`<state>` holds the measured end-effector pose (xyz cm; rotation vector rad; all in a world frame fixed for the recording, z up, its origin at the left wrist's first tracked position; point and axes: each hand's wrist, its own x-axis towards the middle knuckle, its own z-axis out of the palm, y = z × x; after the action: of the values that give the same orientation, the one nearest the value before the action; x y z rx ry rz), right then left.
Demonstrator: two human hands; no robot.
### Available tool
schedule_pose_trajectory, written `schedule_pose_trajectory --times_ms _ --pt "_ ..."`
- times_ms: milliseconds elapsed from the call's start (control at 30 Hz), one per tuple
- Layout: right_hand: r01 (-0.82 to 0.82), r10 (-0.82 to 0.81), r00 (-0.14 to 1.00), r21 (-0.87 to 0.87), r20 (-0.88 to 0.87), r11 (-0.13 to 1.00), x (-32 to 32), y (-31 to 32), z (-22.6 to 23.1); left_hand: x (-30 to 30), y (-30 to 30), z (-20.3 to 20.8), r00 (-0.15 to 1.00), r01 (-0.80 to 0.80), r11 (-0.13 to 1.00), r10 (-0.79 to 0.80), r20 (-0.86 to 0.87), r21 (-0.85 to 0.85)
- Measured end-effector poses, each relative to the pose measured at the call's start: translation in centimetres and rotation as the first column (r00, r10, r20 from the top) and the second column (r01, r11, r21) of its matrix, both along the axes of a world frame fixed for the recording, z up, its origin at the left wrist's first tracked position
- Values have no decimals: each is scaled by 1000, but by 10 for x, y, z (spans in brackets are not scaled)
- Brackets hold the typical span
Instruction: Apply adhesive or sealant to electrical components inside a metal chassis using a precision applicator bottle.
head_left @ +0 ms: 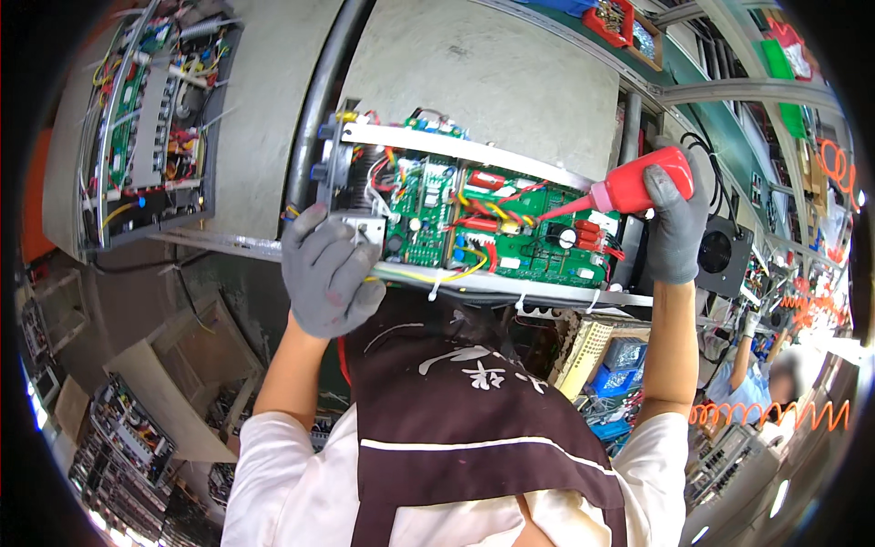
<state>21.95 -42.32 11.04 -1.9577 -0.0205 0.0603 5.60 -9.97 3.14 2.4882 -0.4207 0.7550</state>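
A long electronics chassis [424,141] with pale metal side rails lies across the bench in front of me. Green circuit boards [529,266], coloured wires and red and white components fill it. My right hand [675,223], in a grey glove, is wrapped round a red squeeze bottle [629,182]. The bottle is tilted, and its thin nozzle points down and left at the wires and parts mid-board; whether the tip touches them I cannot tell. My left hand [333,273], also gloved, has its fingers curled over the near left corner of the chassis, beside a metal bracket [367,230].
Another open electronics unit [150,137] stands on the bench at left. Dark rollers [321,109] cross the bench. A red bin [609,22] of small parts sits at the back. Orange coiled hoses [775,415] hang at right, where another person [752,378] is at work.
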Motion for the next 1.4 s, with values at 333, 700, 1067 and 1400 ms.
schedule_pose_trajectory --times_ms 333,700,1067,1400 --pt "281 -281 956 542 -84 792 6 -33 -14 55 -93 73 937 104 982 -44 -346 156" --pt "263 -319 946 728 -64 633 13 -43 -25 100 -137 72 853 302 830 -16 -522 470" --pt "296 -336 937 727 -95 620 14 -39 -20 104 -148 70 881 379 685 -59 -470 623" --pt "292 -317 940 773 -125 563 11 -45 -16 100 -158 67 906 418 510 -167 -390 752"
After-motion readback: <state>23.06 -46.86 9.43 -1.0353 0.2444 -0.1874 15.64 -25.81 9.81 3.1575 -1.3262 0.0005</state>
